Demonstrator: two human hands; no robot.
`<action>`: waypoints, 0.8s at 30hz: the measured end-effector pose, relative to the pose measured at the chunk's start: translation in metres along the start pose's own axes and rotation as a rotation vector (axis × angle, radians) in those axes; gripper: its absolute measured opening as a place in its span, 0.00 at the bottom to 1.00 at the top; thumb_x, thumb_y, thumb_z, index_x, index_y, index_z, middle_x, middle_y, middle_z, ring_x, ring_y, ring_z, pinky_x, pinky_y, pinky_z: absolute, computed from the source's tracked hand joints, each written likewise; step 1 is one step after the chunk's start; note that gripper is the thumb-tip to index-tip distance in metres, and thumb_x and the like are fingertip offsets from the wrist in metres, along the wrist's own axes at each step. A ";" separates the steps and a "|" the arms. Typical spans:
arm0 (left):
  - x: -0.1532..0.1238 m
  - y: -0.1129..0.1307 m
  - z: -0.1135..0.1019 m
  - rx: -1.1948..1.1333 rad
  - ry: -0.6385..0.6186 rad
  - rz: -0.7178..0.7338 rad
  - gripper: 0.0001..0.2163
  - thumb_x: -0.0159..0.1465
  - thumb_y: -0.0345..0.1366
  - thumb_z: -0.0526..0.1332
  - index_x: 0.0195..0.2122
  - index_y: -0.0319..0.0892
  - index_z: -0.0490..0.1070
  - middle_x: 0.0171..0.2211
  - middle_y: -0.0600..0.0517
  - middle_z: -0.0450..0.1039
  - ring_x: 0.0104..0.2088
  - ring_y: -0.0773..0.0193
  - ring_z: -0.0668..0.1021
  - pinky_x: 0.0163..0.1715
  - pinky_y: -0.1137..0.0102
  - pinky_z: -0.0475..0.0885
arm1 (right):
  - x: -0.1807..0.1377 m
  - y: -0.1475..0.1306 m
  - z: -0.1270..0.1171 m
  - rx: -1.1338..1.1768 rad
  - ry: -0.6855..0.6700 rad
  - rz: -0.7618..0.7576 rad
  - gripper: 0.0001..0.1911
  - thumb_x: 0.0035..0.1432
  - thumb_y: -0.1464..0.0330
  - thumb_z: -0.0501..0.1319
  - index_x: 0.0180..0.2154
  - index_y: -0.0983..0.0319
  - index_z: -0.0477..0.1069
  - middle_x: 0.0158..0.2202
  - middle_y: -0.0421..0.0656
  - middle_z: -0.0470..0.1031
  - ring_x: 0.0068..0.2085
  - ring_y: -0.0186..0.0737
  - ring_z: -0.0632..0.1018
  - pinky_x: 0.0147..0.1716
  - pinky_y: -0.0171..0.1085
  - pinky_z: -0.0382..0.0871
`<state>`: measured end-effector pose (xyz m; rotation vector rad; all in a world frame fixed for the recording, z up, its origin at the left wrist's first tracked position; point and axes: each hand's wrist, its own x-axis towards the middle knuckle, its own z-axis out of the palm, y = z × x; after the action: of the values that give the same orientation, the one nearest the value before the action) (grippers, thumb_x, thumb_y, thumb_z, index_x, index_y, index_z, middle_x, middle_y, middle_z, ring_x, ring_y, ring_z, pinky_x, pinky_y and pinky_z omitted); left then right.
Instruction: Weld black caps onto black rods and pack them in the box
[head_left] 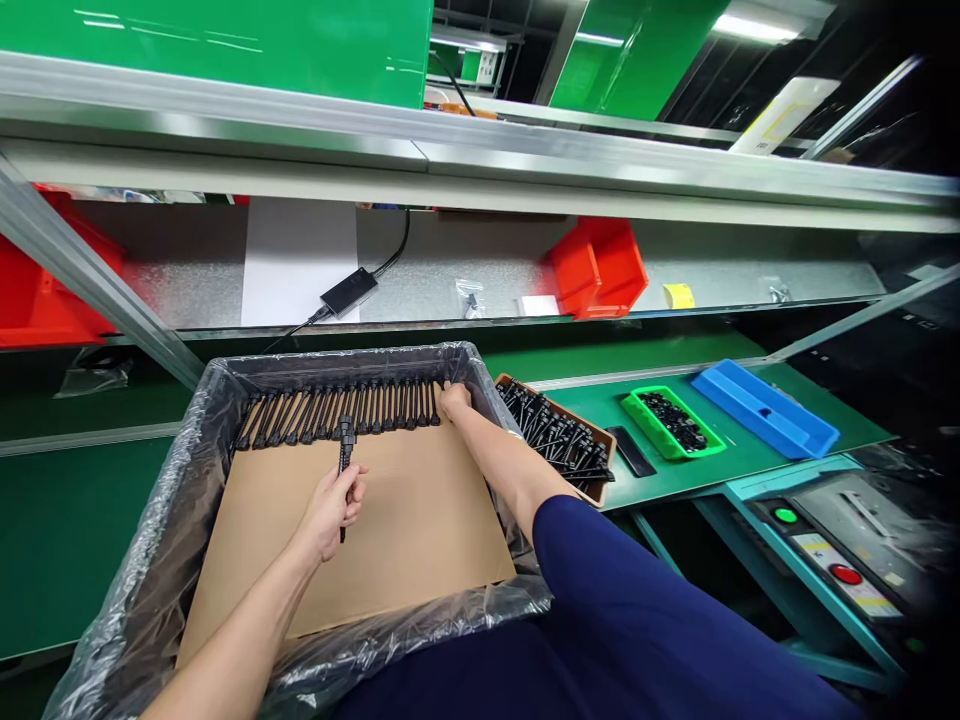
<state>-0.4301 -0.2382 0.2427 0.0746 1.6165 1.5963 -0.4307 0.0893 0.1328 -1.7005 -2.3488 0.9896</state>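
Observation:
My left hand [335, 508] is closed around a small upright bunch of black rod-shaped parts [346, 440] with thicker heads, above the cardboard sheet [405, 500]. Similar black rods [330, 412] lie side by side in a row along the sheet's far edge. At the right end of that row, my right hand [454, 400] has its fingers closed against the last rods; what they pinch is hidden. Sheet and row are inside a large bin [217, 400] lined with clear plastic.
Right of the bin stands a brown tray [611, 450] heaped with loose black rods. Beyond it are a dark flat object [632, 452], a green tray [675, 455] of small black pieces and a blue tray [765, 410]. A metal shelf [427, 270] holding a red bin [596, 268] crosses behind.

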 end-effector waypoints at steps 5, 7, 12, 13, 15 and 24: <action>0.001 -0.001 0.000 -0.024 -0.020 -0.059 0.23 0.58 0.54 0.59 0.45 0.38 0.67 0.20 0.60 0.62 0.14 0.76 0.56 0.15 0.78 0.43 | 0.000 -0.005 0.009 0.023 -0.016 0.061 0.11 0.58 0.67 0.64 0.42 0.64 0.78 0.44 0.54 0.79 0.47 0.49 0.80 0.44 0.39 0.74; 0.002 -0.002 -0.001 -0.046 -0.026 -0.063 0.23 0.60 0.52 0.57 0.47 0.38 0.67 0.20 0.60 0.62 0.14 0.76 0.56 0.15 0.77 0.43 | -0.002 -0.006 0.008 0.038 -0.020 0.054 0.11 0.58 0.67 0.64 0.42 0.64 0.79 0.44 0.54 0.79 0.48 0.49 0.80 0.45 0.39 0.73; 0.003 -0.005 -0.002 -0.087 -0.017 -0.046 0.23 0.58 0.46 0.58 0.51 0.38 0.66 0.21 0.60 0.63 0.15 0.75 0.57 0.15 0.77 0.45 | -0.013 -0.008 -0.010 0.089 -0.027 0.009 0.12 0.62 0.69 0.59 0.41 0.65 0.79 0.44 0.55 0.79 0.49 0.50 0.79 0.46 0.37 0.71; 0.003 -0.005 -0.002 -0.070 -0.006 -0.038 0.23 0.58 0.45 0.59 0.51 0.38 0.66 0.22 0.60 0.63 0.15 0.75 0.58 0.15 0.77 0.45 | -0.017 -0.009 -0.015 0.102 -0.025 -0.003 0.12 0.62 0.70 0.58 0.42 0.65 0.79 0.44 0.55 0.79 0.49 0.50 0.79 0.45 0.37 0.71; 0.003 -0.005 -0.001 -0.019 0.012 -0.010 0.23 0.56 0.44 0.62 0.50 0.37 0.66 0.22 0.59 0.64 0.16 0.75 0.60 0.15 0.78 0.47 | -0.030 -0.013 -0.025 0.138 -0.020 -0.041 0.13 0.63 0.71 0.56 0.43 0.65 0.79 0.46 0.55 0.78 0.50 0.50 0.78 0.45 0.37 0.71; 0.002 -0.006 0.002 0.105 -0.080 0.055 0.28 0.52 0.53 0.68 0.45 0.35 0.69 0.29 0.50 0.75 0.23 0.70 0.71 0.21 0.74 0.65 | -0.176 -0.028 -0.012 0.852 -0.978 -0.265 0.17 0.60 0.54 0.62 0.33 0.63 0.71 0.28 0.40 0.73 0.21 0.27 0.64 0.17 0.27 0.55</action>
<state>-0.4270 -0.2372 0.2368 0.2375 1.6477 1.5300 -0.3815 -0.0644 0.2104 -0.5916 -1.8353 2.6257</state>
